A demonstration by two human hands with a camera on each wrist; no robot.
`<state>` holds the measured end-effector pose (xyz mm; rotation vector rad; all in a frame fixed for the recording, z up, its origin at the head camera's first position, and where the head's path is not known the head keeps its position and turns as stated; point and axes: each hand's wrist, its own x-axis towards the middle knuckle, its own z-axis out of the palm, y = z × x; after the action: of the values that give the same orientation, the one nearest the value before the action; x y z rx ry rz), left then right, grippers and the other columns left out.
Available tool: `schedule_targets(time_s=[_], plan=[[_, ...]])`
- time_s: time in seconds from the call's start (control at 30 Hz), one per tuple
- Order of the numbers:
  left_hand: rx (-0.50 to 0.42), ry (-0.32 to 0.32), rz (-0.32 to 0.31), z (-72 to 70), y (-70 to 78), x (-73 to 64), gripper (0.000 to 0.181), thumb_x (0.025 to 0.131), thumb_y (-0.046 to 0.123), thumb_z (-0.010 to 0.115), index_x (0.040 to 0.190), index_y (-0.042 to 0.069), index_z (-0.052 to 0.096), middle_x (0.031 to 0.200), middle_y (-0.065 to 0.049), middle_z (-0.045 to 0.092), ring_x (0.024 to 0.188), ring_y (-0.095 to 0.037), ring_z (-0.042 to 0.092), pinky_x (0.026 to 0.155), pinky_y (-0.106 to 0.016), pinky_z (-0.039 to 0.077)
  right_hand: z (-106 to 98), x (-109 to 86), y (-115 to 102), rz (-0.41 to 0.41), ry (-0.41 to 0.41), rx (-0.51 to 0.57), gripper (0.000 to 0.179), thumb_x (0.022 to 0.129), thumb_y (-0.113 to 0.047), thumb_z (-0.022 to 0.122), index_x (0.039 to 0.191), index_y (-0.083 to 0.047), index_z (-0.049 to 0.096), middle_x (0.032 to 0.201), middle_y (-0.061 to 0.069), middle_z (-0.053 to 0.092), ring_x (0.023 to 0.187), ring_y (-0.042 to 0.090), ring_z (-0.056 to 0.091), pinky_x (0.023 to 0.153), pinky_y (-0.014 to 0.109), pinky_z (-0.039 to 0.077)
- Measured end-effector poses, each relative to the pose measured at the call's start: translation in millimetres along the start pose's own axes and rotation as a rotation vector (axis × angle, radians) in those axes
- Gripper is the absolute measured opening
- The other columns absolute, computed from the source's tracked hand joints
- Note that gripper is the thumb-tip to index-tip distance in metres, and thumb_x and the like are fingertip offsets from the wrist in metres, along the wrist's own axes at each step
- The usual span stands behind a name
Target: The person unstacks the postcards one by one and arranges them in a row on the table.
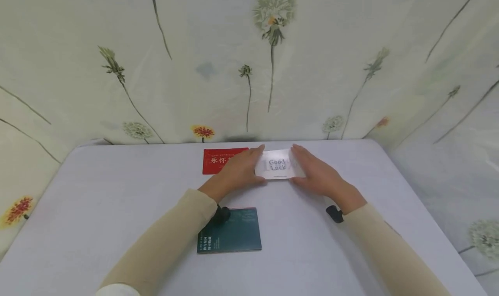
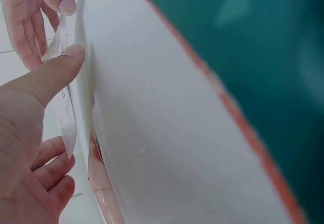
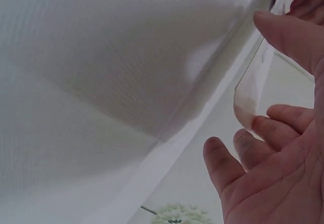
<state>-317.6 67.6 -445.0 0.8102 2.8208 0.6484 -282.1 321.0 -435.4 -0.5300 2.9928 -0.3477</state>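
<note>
A white card (image 1: pixel 278 165) printed "Good Luck" is near the table's far edge, between both hands. My left hand (image 1: pixel 243 168) holds its left end, thumb at the near edge and fingers at the far edge. On the opposite end, my right hand (image 1: pixel 317 170) grips in the same manner. The card (image 2: pixel 68 125) looks slightly bent in the left wrist view. In the right wrist view, its rounded corner (image 3: pixel 245 107) meets the fingertips. A red card (image 1: pixel 213 162) with white characters lies left of it, partly covered by my left hand.
A dark green card or booklet (image 1: pixel 241 231) lies nearer on the white-covered table (image 1: pixel 304 252), partly under my left forearm and its black wrist camera (image 1: pixel 221 214). Behind the table hangs a flower-patterned cloth (image 1: pixel 218 40).
</note>
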Motion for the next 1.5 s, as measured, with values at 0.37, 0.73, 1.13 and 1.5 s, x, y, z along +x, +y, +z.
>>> schedule_targets(time_s=[0.37,0.73,1.13,1.5], plan=[[0.048,0.001,0.014,1.3,-7.4,15.6,0.112,0.068,0.047,0.085,0.155,0.020,0.019,0.150,0.000,0.038,0.136,-0.019,0.038,0.107,-0.038,0.039,-1,14.4,6,0.033,-0.029,0.035,0.091,0.089,-0.033,0.068,0.156,-0.010,0.011,0.161,0.008,0.013,0.145,0.029,0.019,0.115,0.046,0.021],[-0.037,-0.075,-0.036,-6.1,-15.2,20.7,0.107,0.072,0.047,0.083,0.155,0.023,0.020,0.153,0.002,0.034,0.139,-0.019,0.033,0.109,-0.041,0.036,2,31.3,10,0.072,-0.069,0.098,0.091,0.088,-0.035,0.068,0.156,-0.013,0.011,0.161,0.004,0.012,0.146,0.025,0.014,0.117,0.044,0.017],[-0.040,-0.085,-0.021,-7.0,-19.6,27.2,0.105,0.071,0.046,0.083,0.154,0.021,0.024,0.151,0.000,0.038,0.137,-0.020,0.035,0.110,-0.039,0.035,1,37.2,14,0.093,-0.115,0.188,0.090,0.087,-0.034,0.069,0.156,-0.012,0.015,0.160,0.005,0.017,0.146,0.025,0.016,0.117,0.044,0.018],[0.016,-0.132,-0.002,-6.5,-18.5,33.6,0.102,0.073,0.049,0.081,0.154,0.018,0.026,0.152,-0.002,0.037,0.139,-0.022,0.033,0.112,-0.041,0.031,-1,37.8,21,0.128,-0.172,0.267,0.088,0.086,-0.037,0.070,0.156,-0.018,0.018,0.159,0.006,0.022,0.144,0.028,0.021,0.115,0.049,0.020]])
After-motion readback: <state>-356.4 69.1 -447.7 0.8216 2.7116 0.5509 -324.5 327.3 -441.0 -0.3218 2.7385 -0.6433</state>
